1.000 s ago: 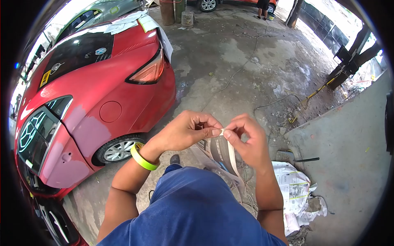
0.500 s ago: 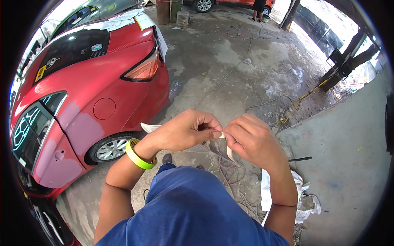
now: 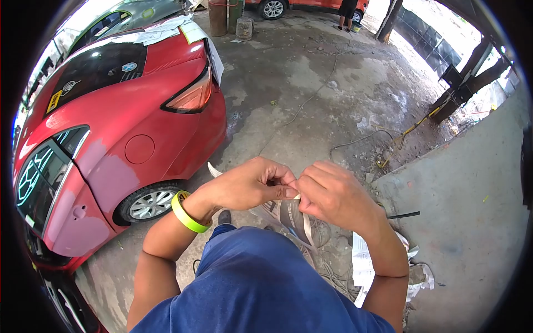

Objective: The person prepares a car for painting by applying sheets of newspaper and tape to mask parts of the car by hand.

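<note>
My left hand [image 3: 258,183] and my right hand [image 3: 333,194] meet in front of my chest, each pinching the edge of a curled strip [image 3: 292,216]. Its dark grey side carries faint print, and a pale border shows beside it. The strip hangs below the fingertips, and a pale pointed end [image 3: 214,170] sticks out past my left wrist. What exactly the fingertips pinch is mostly hidden. A yellow-green band [image 3: 186,213] circles my left wrist.
A red car [image 3: 183,133] with pinkish patches stands at the left. A grey slab [image 3: 461,211] lies at the right, with a black rod [image 3: 403,215] and crumpled paper [image 3: 363,261] near its edge. Hoses [image 3: 333,277] cross the floor. A person [image 3: 347,11] stands far back.
Both hands have shifted slightly downward, still together. The strip has turned and shows more of its printed dark side. Its pale end by my left wrist has moved right and looks narrower.
</note>
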The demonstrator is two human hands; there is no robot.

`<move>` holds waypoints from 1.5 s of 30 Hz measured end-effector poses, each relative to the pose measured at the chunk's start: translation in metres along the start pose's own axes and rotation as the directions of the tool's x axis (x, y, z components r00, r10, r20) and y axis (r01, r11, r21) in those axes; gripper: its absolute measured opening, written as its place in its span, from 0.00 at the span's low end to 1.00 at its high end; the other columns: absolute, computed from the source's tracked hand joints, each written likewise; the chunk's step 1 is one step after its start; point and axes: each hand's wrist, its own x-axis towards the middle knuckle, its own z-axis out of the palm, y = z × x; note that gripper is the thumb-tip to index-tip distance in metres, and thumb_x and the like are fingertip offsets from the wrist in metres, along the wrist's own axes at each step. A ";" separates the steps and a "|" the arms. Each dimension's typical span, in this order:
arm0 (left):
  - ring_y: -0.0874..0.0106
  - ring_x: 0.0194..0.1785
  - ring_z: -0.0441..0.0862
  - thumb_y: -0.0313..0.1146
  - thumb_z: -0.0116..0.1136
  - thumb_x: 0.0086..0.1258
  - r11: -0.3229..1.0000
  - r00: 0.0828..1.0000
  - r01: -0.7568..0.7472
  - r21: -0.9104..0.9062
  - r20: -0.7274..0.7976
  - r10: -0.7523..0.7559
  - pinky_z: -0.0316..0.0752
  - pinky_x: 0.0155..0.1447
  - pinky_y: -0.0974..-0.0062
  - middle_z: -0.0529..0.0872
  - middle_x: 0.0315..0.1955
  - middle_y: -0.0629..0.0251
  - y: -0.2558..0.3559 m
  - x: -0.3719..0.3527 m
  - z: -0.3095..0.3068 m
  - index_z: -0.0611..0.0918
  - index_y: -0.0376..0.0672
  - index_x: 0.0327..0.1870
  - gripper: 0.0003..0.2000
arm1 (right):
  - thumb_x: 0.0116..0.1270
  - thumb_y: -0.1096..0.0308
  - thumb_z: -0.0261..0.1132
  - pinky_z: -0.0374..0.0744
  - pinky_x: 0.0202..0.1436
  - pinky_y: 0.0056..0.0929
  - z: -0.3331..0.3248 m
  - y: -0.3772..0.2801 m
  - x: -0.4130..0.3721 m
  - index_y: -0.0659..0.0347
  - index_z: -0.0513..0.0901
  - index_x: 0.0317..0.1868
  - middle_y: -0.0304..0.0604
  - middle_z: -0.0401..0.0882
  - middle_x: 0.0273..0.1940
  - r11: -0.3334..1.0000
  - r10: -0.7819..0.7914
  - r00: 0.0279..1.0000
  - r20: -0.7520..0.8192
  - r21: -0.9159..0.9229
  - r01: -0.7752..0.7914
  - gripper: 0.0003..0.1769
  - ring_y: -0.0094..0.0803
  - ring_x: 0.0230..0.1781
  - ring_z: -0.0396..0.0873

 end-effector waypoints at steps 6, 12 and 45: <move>0.83 0.43 0.81 0.31 0.68 0.84 0.999 0.999 0.037 -0.007 -0.020 -0.037 0.77 0.48 0.75 0.92 0.40 0.70 0.016 -0.008 0.000 0.91 0.37 0.57 0.09 | 0.59 0.77 0.78 0.83 0.38 0.38 0.001 0.003 -0.008 0.60 0.84 0.39 0.39 0.85 0.40 0.980 0.139 0.975 -0.174 0.168 -0.110 0.11 0.39 0.37 0.86; 0.82 0.42 0.82 0.30 0.69 0.83 1.000 0.999 -0.002 0.021 -0.034 0.003 0.78 0.47 0.74 0.93 0.39 0.69 0.016 -0.004 0.006 0.91 0.36 0.57 0.10 | 0.58 0.79 0.78 0.83 0.37 0.36 -0.011 0.001 -0.010 0.59 0.86 0.37 0.37 0.87 0.41 0.987 0.131 0.987 -0.098 0.108 -0.120 0.10 0.37 0.36 0.87; 0.80 0.46 0.86 0.30 0.69 0.82 1.000 0.992 0.020 0.018 -0.126 -0.017 0.82 0.54 0.74 0.94 0.42 0.66 0.032 -0.018 0.014 0.91 0.34 0.55 0.09 | 0.62 0.77 0.78 0.84 0.34 0.37 -0.017 -0.026 -0.012 0.60 0.85 0.41 0.40 0.81 0.42 0.987 0.160 0.976 -0.146 0.020 -0.159 0.10 0.37 0.31 0.85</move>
